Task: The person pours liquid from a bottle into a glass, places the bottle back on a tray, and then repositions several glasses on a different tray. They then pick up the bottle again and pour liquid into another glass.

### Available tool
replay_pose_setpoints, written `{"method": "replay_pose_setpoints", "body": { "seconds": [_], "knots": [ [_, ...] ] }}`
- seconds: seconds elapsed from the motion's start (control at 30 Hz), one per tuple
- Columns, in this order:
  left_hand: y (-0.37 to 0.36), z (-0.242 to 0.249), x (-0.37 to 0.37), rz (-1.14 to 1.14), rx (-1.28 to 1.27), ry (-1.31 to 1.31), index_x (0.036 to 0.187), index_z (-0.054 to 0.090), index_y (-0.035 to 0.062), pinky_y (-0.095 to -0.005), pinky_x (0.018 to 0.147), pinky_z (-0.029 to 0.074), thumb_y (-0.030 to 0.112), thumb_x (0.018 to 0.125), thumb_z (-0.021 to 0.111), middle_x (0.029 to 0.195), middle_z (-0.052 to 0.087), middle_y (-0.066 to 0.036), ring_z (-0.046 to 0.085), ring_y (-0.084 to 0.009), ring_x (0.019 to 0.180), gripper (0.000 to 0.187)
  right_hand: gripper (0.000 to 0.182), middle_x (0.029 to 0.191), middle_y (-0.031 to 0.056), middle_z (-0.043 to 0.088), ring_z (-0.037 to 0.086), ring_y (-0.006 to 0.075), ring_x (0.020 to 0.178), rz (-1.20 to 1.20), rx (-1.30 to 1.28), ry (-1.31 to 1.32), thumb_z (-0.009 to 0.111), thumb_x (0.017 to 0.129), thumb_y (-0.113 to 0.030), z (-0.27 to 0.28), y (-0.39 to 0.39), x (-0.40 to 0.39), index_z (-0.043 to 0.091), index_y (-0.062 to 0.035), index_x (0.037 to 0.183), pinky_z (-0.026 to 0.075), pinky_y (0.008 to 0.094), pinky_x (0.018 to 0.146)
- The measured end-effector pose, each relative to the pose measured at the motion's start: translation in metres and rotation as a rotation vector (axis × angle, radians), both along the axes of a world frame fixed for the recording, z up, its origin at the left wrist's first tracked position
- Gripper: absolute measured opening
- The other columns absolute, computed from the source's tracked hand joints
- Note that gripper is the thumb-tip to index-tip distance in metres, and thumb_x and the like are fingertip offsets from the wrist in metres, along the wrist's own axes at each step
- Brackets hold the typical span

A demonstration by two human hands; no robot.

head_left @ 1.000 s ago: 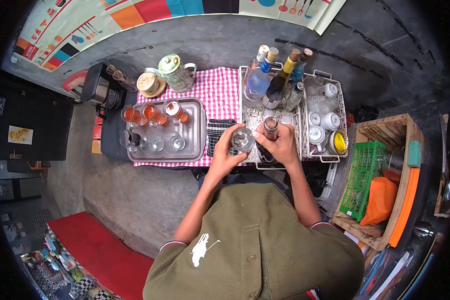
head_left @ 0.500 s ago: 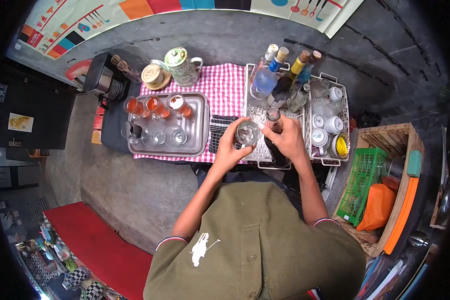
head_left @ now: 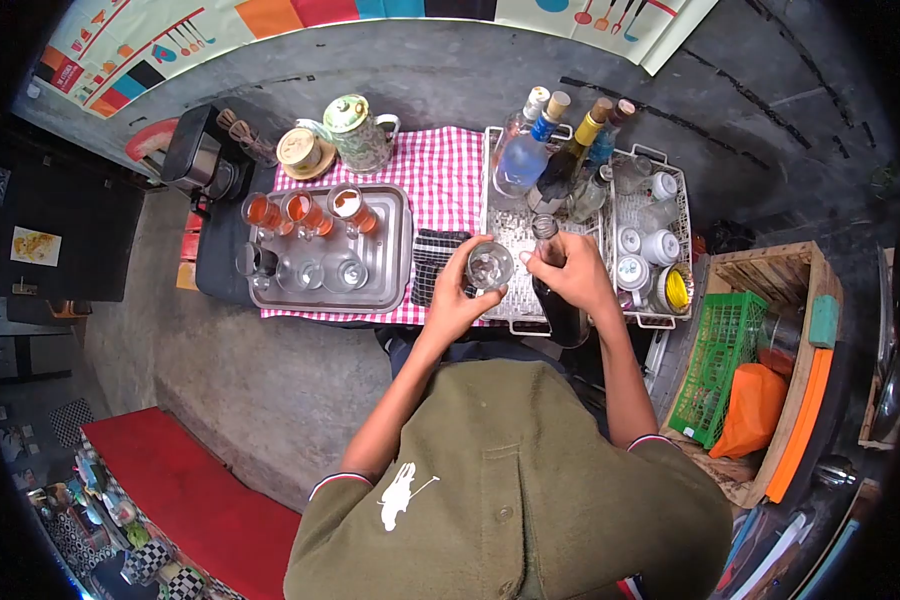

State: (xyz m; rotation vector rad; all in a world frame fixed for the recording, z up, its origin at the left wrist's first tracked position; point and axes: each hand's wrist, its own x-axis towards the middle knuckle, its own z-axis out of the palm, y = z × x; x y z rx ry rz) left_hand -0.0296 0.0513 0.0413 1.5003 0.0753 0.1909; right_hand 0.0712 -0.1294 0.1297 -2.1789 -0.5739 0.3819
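Observation:
My left hand (head_left: 454,303) is closed around a clear drinking glass (head_left: 490,266), whose open rim faces up toward me. My right hand (head_left: 580,278) grips a dark bottle (head_left: 566,318) below its open mouth, just to the right of the glass. The bottle leans, its neck pointing away from me and its base toward my body. Glass and bottle are close together but apart. Beneath both hands is a white wire rack (head_left: 515,312). A folded dark checked cloth (head_left: 436,262) lies left of the glass.
A metal tray (head_left: 395,285) at left carries several glass mugs, three with red drink (head_left: 308,212). Behind it stand a green patterned jug (head_left: 360,140) and a lidded cup (head_left: 303,150). Corked bottles (head_left: 522,165) and white-lidded jars (head_left: 660,247) fill the racks. A wooden crate (head_left: 820,270) stands right.
The dark bottle's base has swung slightly to the right, while both hands keep their holds. The whole view has shifted a little.

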Motion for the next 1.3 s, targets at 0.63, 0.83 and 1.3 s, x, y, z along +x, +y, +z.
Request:
{"method": "replay_pose_setpoints", "body": {
  "seconds": [0.63, 0.83, 1.3],
  "knots": [
    [0.008, -0.004, -0.001, 0.016, -0.124, 0.026, 0.141, 0.047, 0.0003, -0.0298, 0.097, 0.049, 0.0, 0.075, 0.077, 0.125, 0.059, -0.009, 0.06, -0.0144, 0.111, 0.072, 0.016, 0.061, 0.0067, 0.064, 0.063, 0.0156, 0.055, -0.31, 0.461, -0.367, 0.074, 0.086, -0.015, -0.125, 0.003, 0.02, 0.068, -0.0013, 0.081, 0.047, 0.0328, 0.055],
    [0.007, -0.003, -0.002, 0.016, -0.105, 0.025, 0.142, 0.047, 0.0008, -0.0302, 0.097, 0.049, 0.0, 0.076, 0.078, 0.125, 0.059, -0.009, 0.059, -0.014, 0.112, 0.073, 0.016, 0.07, 0.0088, 0.068, 0.067, 0.0188, 0.063, -0.275, 0.565, -0.298, 0.073, 0.088, -0.013, -0.153, 0.0, 0.018, 0.065, -0.0011, 0.08, 0.051, 0.0337, 0.062],
    [0.009, -0.003, -0.004, -0.041, -0.116, 0.061, 0.143, 0.044, 0.001, -0.0311, 0.099, 0.048, -0.003, 0.075, 0.077, 0.125, 0.057, -0.008, 0.058, -0.0145, 0.113, 0.075, 0.027, 0.096, 0.0118, 0.069, 0.068, 0.0269, 0.092, -0.201, 0.426, -0.232, 0.08, 0.078, -0.019, -0.146, -0.006, 0.004, 0.06, -0.0042, 0.089, 0.051, 0.0395, 0.083]
  ]
}}
